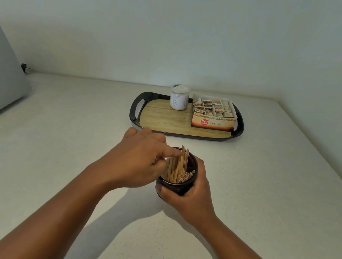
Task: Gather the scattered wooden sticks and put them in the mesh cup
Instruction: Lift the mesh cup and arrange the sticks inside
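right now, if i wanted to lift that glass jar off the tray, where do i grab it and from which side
Probably grip the glass jar around its round body, just under the white lid, coming from the left or front. It stands upright on the tray, whose left half is bare, while the ginger tea box sits close on its right.

Pale wall (178, 23), speckled white counter (58, 137), dim light.

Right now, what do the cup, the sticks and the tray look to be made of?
Cup: dark, smooth glossy rim; mesh not discernible; metal or plastic, unclear. Sticks: pale, matte, flat strips, apparently wood. Tray: glossy black rim, likely plastic; its wood-grain floor may be printed.
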Demonstrator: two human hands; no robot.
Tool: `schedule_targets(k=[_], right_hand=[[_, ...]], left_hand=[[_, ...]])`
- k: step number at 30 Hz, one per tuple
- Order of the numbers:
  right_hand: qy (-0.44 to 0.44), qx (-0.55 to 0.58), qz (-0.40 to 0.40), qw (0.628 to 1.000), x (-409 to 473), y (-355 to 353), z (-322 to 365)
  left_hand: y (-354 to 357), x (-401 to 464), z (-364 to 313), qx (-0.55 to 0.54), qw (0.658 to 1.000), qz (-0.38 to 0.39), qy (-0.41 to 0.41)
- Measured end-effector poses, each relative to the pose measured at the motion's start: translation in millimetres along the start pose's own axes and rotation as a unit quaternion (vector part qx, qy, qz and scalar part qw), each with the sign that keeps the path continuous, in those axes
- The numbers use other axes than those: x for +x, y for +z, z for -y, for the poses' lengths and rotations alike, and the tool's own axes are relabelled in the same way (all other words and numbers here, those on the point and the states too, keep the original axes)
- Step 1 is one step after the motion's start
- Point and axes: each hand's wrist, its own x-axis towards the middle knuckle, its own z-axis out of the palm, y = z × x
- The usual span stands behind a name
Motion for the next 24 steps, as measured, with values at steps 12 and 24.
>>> schedule_targets(k=[12,24], right_hand=[[-0.011,0.023,-0.010,1.000,2,1,5],[-0.034,0.002,-0.017,0.999,-3,2,2]], left_hand=[[10,-9,-14,-0.118,0.989,-0.086,0.037],[16,-2,-15,0.017,0.990,-0.140,0.004]])
